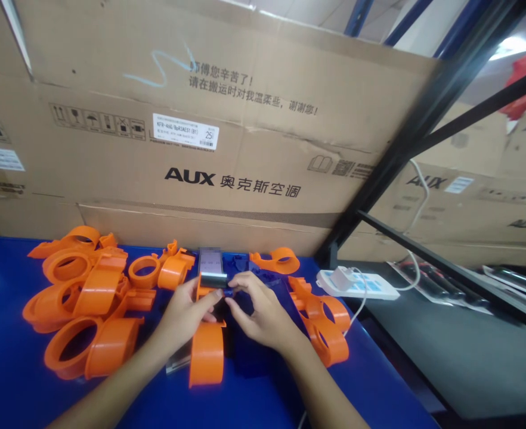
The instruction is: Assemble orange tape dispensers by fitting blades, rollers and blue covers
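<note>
My left hand [189,305] is closed around an orange tape dispenser [207,356], whose wide ring shows below the fingers. At its upper end is a dark strip with a pale, toothed edge [213,279], apparently the cutter. My right hand [262,308] is at this end, thumb and forefinger pinched around a small blue piece [228,292]; its exact shape is hidden. Several orange dispensers [113,348] lie heaped left of my hands. More orange dispensers [328,333] lie to the right. Dark blue pieces [254,351], hard to make out, lie under my right hand.
Behind the blue table surface [16,369] stands a large cardboard box [254,149]. A lit phone-like screen [210,261] stands before it. At right are a white power strip [359,285] with a cable, a black metal frame [379,137] and a dark shelf [460,363].
</note>
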The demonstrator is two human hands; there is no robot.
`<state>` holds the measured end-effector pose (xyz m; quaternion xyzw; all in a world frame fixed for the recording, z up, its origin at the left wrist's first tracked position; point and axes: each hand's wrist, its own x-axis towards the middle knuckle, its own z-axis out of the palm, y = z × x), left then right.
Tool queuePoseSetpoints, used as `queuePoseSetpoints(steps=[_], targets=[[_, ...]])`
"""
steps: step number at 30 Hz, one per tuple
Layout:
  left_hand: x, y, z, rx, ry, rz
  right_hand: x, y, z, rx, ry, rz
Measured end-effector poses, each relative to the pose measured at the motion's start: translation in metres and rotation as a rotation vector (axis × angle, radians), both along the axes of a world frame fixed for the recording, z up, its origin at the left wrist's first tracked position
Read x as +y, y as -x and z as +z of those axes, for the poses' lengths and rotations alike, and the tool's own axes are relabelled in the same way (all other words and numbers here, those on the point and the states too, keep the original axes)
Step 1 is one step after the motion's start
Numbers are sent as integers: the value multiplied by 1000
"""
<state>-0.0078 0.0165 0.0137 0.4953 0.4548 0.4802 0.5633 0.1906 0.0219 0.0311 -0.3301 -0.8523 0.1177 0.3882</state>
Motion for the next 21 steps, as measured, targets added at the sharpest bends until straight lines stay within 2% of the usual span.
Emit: queuePoseSetpoints(steps=[4, 16, 21], targets=[[1, 0, -4, -38, 9, -2, 1, -3, 1, -42, -31, 22], [4, -1, -12, -70, 59, 23, -3, 3, 1, -90, -79, -44], [3, -1, -11, -65, 53, 20, -6, 5, 6, -87, -41, -30]])
